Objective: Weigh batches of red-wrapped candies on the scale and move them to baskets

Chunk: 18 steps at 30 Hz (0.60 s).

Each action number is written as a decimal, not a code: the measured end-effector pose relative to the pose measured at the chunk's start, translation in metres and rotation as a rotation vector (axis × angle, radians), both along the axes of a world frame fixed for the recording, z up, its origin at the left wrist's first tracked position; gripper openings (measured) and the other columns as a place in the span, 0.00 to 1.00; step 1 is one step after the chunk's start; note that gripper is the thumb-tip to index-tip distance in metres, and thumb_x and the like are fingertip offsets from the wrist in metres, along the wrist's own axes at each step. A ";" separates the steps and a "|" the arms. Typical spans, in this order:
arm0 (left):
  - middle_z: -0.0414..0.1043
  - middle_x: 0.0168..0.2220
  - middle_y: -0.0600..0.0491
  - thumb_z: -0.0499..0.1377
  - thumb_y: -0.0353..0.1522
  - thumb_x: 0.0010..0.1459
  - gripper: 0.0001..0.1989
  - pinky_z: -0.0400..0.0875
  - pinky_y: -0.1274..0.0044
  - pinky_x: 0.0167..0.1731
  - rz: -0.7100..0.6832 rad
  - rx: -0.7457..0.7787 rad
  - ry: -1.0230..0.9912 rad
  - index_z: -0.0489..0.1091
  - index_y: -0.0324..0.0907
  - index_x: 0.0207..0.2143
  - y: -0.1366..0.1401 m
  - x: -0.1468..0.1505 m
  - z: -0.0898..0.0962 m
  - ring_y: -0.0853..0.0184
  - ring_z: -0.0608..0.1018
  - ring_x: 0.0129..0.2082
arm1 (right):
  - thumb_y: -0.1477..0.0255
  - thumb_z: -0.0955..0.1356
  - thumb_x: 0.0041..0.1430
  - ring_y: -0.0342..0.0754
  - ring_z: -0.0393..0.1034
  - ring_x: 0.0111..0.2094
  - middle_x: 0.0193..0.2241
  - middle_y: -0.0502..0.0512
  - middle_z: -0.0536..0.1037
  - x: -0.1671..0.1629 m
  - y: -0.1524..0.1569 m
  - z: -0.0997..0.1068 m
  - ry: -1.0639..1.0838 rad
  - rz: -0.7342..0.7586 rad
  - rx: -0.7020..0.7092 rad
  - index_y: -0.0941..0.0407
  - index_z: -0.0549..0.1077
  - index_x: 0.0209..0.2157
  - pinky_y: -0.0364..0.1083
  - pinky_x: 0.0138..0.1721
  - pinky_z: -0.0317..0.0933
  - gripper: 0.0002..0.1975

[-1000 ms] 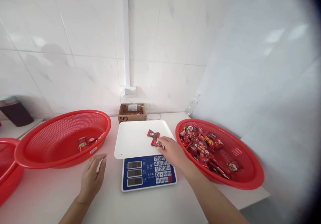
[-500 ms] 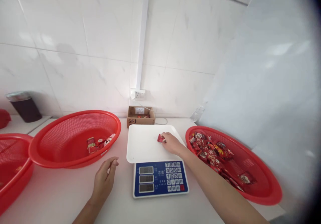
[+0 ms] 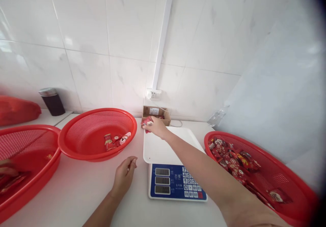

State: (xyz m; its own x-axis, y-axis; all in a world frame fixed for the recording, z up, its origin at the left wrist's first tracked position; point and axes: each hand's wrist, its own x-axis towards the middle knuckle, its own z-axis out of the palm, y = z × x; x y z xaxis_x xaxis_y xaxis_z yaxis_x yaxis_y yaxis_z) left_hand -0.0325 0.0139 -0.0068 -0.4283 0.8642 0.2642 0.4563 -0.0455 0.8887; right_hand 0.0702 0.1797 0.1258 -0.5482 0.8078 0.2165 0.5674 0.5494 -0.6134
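My right hand is closed on a red candy packet, held over the back left corner of the scale's white pan, close to the small cardboard box. My left hand rests above the table left of the scale, fingers curled together with nothing visible in them. The blue keypad panel of the scale faces me, partly covered by my right forearm. A red basket left of the scale has a few packets in it.
At the right, a red basket contains many red packets. Another person's hand reaches into a red basket at far left. A dark canister, a red bag and a clear plastic object stand by the wall.
My right hand has moved left and back from the middle of the pan with the red packet. The view has turned left, and another person's hand now shows in the left basket.
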 end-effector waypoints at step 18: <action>0.74 0.24 0.56 0.49 0.53 0.45 0.26 0.73 0.76 0.32 0.062 -0.247 -0.043 0.70 0.45 0.35 0.017 -0.015 -0.002 0.65 0.78 0.27 | 0.67 0.65 0.57 0.54 0.51 0.61 0.60 0.63 0.58 0.257 0.017 -0.007 -0.287 -0.402 -0.004 0.58 0.57 0.60 0.53 0.59 0.47 0.30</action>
